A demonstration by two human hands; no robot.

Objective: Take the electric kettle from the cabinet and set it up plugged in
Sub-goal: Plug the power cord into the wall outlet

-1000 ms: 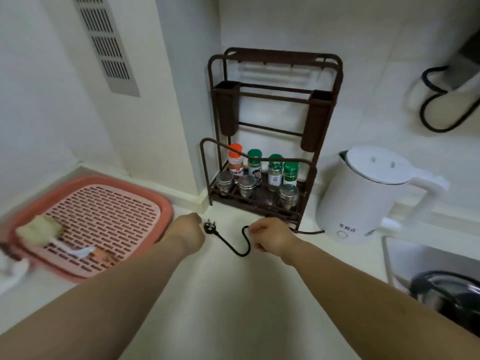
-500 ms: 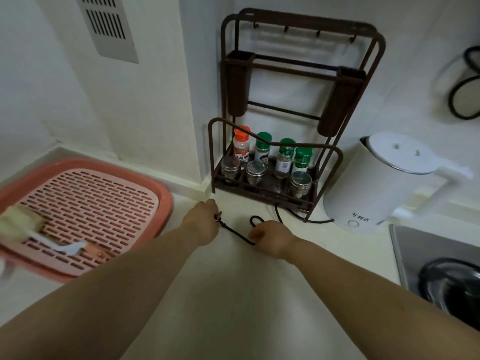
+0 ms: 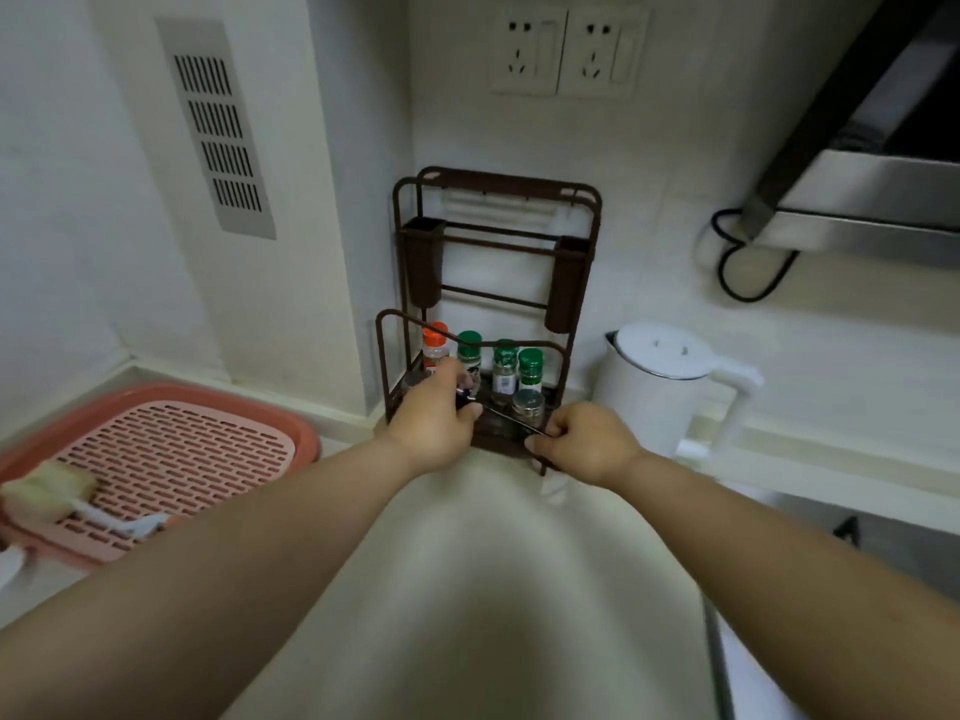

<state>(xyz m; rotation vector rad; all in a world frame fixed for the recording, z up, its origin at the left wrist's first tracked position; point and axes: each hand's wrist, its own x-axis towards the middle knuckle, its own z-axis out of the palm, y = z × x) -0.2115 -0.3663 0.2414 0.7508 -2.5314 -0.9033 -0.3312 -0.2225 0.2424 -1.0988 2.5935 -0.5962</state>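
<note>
A white electric kettle (image 3: 654,387) stands on the counter, right of the brown spice rack (image 3: 410,241). Its black cord (image 3: 506,419) runs taut between my two hands, in front of the rack. My left hand (image 3: 434,423) is closed around the black plug (image 3: 466,396) and lifted off the counter. My right hand (image 3: 584,441) pinches the cord further along. Two white wall sockets (image 3: 566,49) sit high on the wall above the rack, both without plugs.
A pink draining tray (image 3: 171,449) with a sponge (image 3: 49,491) lies on the left. Spice jars (image 3: 501,363) fill the rack's lower shelf. A range hood (image 3: 872,200) with a looped black cable (image 3: 748,272) hangs at the upper right. A sink edge (image 3: 719,662) shows at the lower right.
Both hands picked the plug and cord up off the counter and raised them in front of the rack. The view tilted upward, bringing the wall sockets into sight.
</note>
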